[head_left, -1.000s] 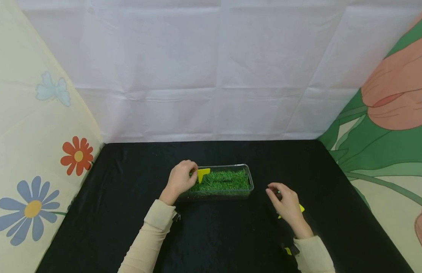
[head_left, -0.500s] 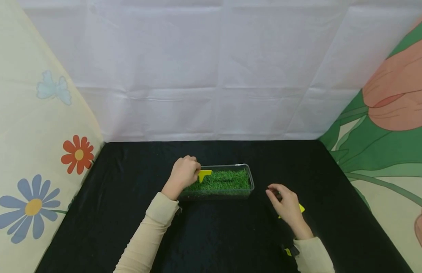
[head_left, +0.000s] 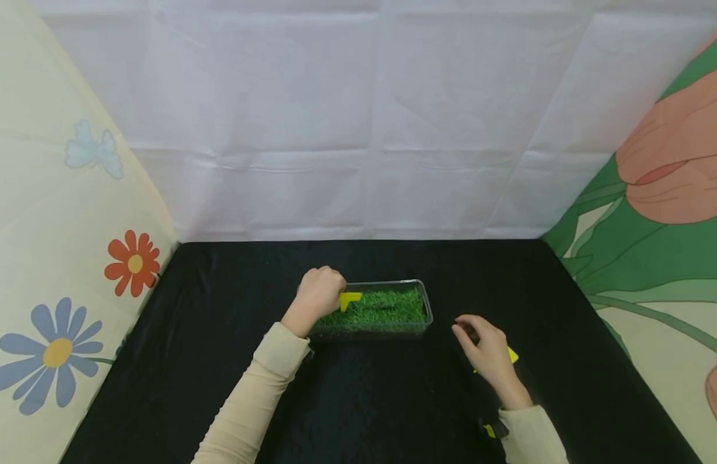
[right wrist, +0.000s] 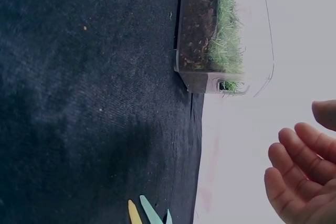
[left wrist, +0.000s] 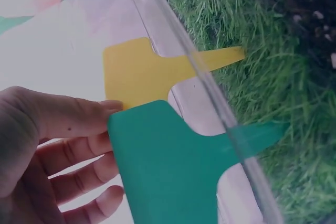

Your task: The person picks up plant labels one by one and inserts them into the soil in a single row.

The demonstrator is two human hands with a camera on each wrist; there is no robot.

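A clear plastic tray [head_left: 426, 303] filled with green grass [head_left: 381, 306] stands mid-table on the black cloth. My left hand [head_left: 322, 291] is at its left end and pinches two T-shaped plant labels together. They are a yellow label [left wrist: 137, 71] and a green label [left wrist: 168, 166], and their pointed stems reach over the tray rim [left wrist: 210, 90] toward the grass [left wrist: 273, 66]. From the head camera only the yellow label [head_left: 350, 299] shows. My right hand [head_left: 484, 347] hovers right of the tray with loosely curled fingers [right wrist: 296, 166] and holds nothing. A yellow label [head_left: 512, 354] lies partly hidden under it.
More labels [right wrist: 143, 212], yellow and pale blue, lie on the black cloth [head_left: 219, 361] near my right wrist. Another yellow bit [head_left: 489, 430] shows by the right sleeve. Flowered fabric walls stand left and right, a white sheet behind.
My left hand has shifted a little to the right and farther back with the labels, over the tray's left end. The right hand has hardly moved.
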